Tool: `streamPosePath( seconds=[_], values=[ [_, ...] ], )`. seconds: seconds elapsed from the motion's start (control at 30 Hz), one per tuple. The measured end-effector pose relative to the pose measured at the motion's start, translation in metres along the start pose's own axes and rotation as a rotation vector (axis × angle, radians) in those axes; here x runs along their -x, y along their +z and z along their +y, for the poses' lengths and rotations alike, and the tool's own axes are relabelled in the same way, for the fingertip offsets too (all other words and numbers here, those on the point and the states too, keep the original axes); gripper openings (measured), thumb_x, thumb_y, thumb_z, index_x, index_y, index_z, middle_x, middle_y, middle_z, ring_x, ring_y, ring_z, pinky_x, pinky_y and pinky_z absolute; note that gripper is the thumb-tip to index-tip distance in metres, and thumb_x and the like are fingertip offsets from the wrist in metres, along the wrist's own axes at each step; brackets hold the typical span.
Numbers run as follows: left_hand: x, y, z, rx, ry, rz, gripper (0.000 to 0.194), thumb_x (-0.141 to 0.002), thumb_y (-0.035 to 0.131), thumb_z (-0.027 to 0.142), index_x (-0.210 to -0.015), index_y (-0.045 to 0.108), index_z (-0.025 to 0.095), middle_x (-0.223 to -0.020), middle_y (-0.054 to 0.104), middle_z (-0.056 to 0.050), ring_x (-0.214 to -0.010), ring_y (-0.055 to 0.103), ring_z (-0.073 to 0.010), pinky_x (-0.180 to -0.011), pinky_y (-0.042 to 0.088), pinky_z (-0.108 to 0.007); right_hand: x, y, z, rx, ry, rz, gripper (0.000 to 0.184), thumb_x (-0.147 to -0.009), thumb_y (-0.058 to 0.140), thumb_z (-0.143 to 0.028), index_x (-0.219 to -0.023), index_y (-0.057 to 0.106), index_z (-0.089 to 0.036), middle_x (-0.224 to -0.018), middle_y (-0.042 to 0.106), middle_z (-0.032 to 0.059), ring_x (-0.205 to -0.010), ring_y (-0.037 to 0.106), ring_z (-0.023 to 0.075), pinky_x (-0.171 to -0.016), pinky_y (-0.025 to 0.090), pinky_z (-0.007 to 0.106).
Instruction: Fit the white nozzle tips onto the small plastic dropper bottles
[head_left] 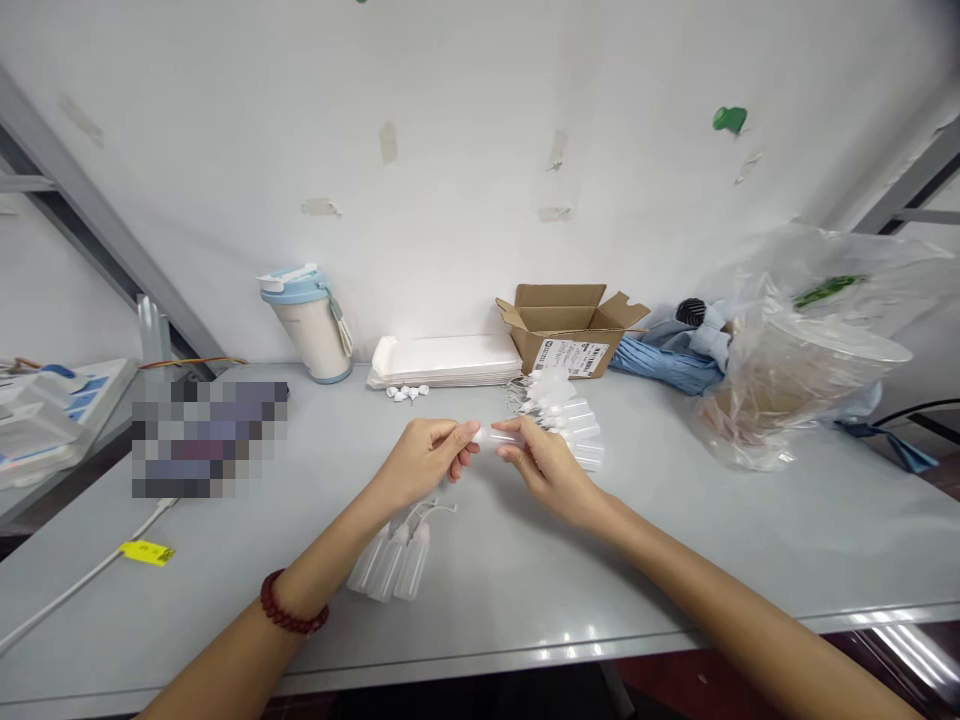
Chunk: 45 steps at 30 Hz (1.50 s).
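Observation:
Over the middle of the table, a small translucent plastic bottle (505,437) lies sideways between my two hands. My left hand (427,458) pinches its white cap end between thumb and fingers. The bottle's body is gripped by the fingers of my right hand (553,472), which partly hide it. Behind my right hand is a group of similar bottles (581,420) lying on the table. Several more bottles with thin bent white tubes, the clear bottles (390,562), rest beside my left forearm. Small white caps (407,393) sit loose beyond my left hand.
At the back stand a white stack of packaging (450,360), an open cardboard box (566,335) and a tumbler (313,325). Right are a blue folded umbrella (667,362) and a bagged container (795,370). A cable (82,585) crosses the left side near a blurred-out object (210,440).

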<state>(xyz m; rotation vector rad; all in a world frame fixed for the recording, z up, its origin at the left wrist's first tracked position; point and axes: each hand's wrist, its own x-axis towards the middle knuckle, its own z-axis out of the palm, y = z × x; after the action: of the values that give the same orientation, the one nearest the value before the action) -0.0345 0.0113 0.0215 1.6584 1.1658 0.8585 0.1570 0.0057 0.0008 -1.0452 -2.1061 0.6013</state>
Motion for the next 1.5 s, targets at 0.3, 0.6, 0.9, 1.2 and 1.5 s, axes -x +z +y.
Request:
streamPosePath(
  seconds=[0.3, 0.6, 0.9, 1.2, 1.5],
  values=[
    [0.002, -0.001, -0.001, -0.043, 0.199, -0.036, 0.019, -0.081, 0.058, 0.034, -0.082, 0.065, 0.016, -0.079, 0.062, -0.002, -0.067, 0.055, -0.0131, -0.063, 0.047, -0.023, 0.000, -0.003, -0.004, -0.275, 0.154, -0.022, 0.027, -0.092, 0.041, -0.041, -0.095, 0.055, -0.018, -0.058, 0.043, -0.0034, -0.052, 0.040, 0.0111, -0.052, 0.030, 0.025],
    [0.003, -0.001, 0.005, 0.010, 0.064, -0.094, 0.039, -0.085, 0.050, 0.047, -0.068, 0.062, 0.015, -0.063, 0.060, -0.001, -0.057, 0.056, -0.0127, -0.057, 0.047, -0.025, -0.001, -0.001, -0.005, -0.540, 0.235, -0.015, 0.032, -0.089, 0.044, -0.049, -0.095, 0.052, -0.018, -0.061, 0.043, -0.0038, -0.051, 0.036, 0.0090, -0.049, 0.029, 0.023],
    [0.000, -0.001, 0.000, 0.206, -0.081, -0.064, 0.044, -0.083, 0.052, 0.052, -0.073, 0.066, 0.011, -0.061, 0.058, -0.002, -0.051, 0.053, -0.0114, -0.050, 0.044, -0.024, 0.000, -0.001, -0.001, 0.015, -0.030, 0.145, 0.025, -0.090, 0.045, -0.035, -0.107, 0.055, -0.020, -0.081, 0.059, 0.0067, -0.066, 0.051, 0.0169, -0.060, 0.041, 0.030],
    [0.005, 0.001, 0.007, 0.020, 0.075, -0.044, 0.034, -0.084, 0.053, 0.043, -0.066, 0.061, 0.015, -0.059, 0.057, 0.000, -0.058, 0.054, -0.0124, -0.060, 0.044, -0.025, -0.003, -0.011, -0.005, -0.195, 0.126, 0.060, 0.029, -0.088, 0.048, -0.041, -0.090, 0.063, -0.017, -0.059, 0.048, -0.0011, -0.054, 0.040, 0.0117, -0.053, 0.031, 0.026],
    [0.004, 0.008, 0.001, -0.114, 0.258, 0.066, 0.015, -0.083, 0.055, 0.029, -0.087, 0.064, 0.017, -0.088, 0.065, -0.004, -0.083, 0.058, -0.0161, -0.076, 0.045, -0.025, -0.005, -0.007, 0.002, -0.503, 0.287, 0.029, 0.032, -0.086, 0.048, -0.044, -0.076, 0.059, -0.016, -0.057, 0.037, -0.0034, -0.050, 0.031, 0.0091, -0.048, 0.025, 0.024]
  ],
)
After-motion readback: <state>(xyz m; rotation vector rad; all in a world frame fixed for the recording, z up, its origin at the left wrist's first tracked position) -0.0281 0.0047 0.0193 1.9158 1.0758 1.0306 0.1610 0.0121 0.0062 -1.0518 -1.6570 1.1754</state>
